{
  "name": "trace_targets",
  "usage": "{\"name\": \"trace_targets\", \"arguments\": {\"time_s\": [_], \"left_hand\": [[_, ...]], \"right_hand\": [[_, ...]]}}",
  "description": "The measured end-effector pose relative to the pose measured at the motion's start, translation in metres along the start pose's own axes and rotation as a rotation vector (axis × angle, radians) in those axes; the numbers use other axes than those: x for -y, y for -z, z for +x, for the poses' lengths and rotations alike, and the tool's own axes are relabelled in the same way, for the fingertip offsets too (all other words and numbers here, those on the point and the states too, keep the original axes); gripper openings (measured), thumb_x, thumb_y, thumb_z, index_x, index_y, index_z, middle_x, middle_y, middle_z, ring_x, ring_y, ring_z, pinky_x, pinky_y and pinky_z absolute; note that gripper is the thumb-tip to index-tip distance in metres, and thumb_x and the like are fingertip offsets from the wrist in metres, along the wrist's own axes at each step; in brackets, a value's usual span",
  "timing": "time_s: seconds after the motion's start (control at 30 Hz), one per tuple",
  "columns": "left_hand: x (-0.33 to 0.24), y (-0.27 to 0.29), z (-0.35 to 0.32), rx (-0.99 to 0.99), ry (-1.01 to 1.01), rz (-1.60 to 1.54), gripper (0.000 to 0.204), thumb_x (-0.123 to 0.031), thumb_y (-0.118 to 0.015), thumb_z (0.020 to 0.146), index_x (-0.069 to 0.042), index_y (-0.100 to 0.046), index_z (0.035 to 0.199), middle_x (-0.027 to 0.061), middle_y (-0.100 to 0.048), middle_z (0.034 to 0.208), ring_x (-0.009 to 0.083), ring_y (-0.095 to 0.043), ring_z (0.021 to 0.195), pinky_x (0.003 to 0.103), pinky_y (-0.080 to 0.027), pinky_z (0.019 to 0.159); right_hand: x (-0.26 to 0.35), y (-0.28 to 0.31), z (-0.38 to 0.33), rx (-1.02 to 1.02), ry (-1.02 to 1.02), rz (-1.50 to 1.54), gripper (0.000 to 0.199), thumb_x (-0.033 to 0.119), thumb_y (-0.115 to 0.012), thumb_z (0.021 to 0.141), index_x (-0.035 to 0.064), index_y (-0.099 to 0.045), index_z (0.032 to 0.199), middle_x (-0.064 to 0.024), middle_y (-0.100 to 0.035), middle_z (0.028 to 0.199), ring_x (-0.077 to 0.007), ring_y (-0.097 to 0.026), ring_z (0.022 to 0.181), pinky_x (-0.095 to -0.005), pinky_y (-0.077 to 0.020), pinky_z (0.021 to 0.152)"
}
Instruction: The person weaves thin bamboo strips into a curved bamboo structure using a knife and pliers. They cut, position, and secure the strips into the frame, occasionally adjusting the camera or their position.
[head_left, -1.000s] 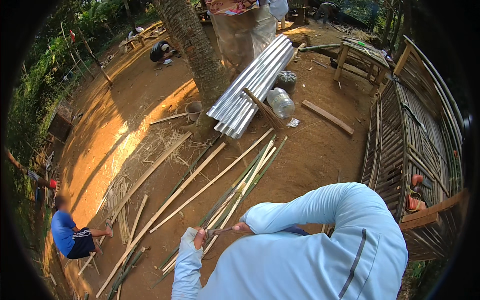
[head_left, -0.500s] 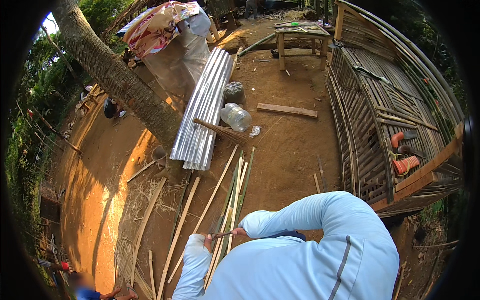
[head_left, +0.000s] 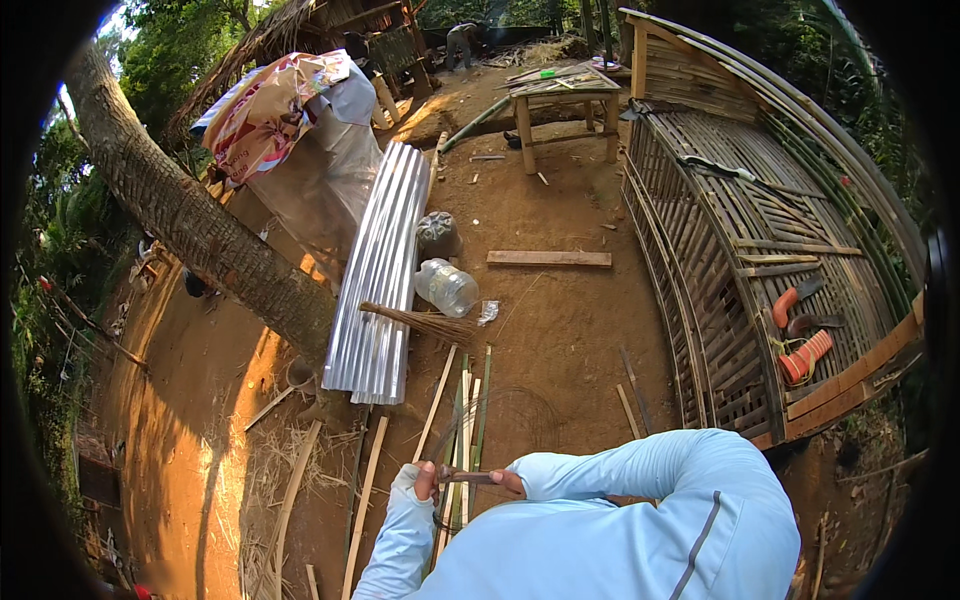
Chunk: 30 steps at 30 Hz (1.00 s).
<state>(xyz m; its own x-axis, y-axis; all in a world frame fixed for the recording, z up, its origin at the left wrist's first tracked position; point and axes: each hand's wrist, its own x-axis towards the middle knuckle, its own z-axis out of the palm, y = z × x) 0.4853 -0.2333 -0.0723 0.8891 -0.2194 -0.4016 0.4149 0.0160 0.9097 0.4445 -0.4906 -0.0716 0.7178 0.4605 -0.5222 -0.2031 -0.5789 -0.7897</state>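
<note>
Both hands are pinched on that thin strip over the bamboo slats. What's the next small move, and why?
Probably a short, steady pull of the thin strip between the two hands. The left hand pinches one end and the right hand the other, close together, so it lies taut over the bamboo slats on the ground. What the strip is, the picture does not show clearly.

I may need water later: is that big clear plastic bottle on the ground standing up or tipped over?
Tipped over. The clear plastic bottle lies on its side on the dirt beside the corrugated metal sheets.
</note>
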Motion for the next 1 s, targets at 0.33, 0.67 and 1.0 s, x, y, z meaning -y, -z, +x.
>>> {"name": "trace_targets", "arguments": {"time_s": [0.33,0.67,1.0], "left_hand": [[-0.013,-0.061,0.076,0.103,-0.122,0.481,0.035,-0.036,-0.059,0.094,-0.001,-0.061,0.087,0.0018,-0.056,0.069,0.0104,-0.049,0.065,0.029,-0.041,0.060],[-0.028,-0.102,0.115,0.227,-0.170,0.648,0.038,-0.038,-0.054,0.096,-0.002,-0.059,0.084,0.0047,-0.055,0.067,0.0152,-0.052,0.065,0.032,-0.043,0.063],[-0.091,-0.135,0.166,0.283,-0.233,0.799,0.043,-0.042,-0.055,0.096,0.000,-0.062,0.100,0.0142,-0.063,0.076,0.0243,-0.061,0.074,0.038,-0.048,0.070]], "right_hand": [[-0.017,0.073,-0.035,-0.080,-0.228,0.055,0.078,0.075,-0.032,0.090,0.0100,-0.062,0.121,-0.0105,-0.066,0.080,-0.0222,-0.065,0.079,-0.0369,-0.0496,0.075],[-0.025,0.088,-0.054,-0.336,-0.278,-0.016,0.071,0.069,-0.032,0.094,0.0071,-0.066,0.103,-0.0137,-0.060,0.073,-0.0319,-0.059,0.074,-0.0423,-0.0464,0.073],[-0.064,0.112,-0.036,-0.643,-0.362,-0.042,0.070,0.068,-0.033,0.093,0.0101,-0.072,0.101,-0.0149,-0.069,0.078,-0.0321,-0.066,0.080,-0.0398,-0.0483,0.075]]}}
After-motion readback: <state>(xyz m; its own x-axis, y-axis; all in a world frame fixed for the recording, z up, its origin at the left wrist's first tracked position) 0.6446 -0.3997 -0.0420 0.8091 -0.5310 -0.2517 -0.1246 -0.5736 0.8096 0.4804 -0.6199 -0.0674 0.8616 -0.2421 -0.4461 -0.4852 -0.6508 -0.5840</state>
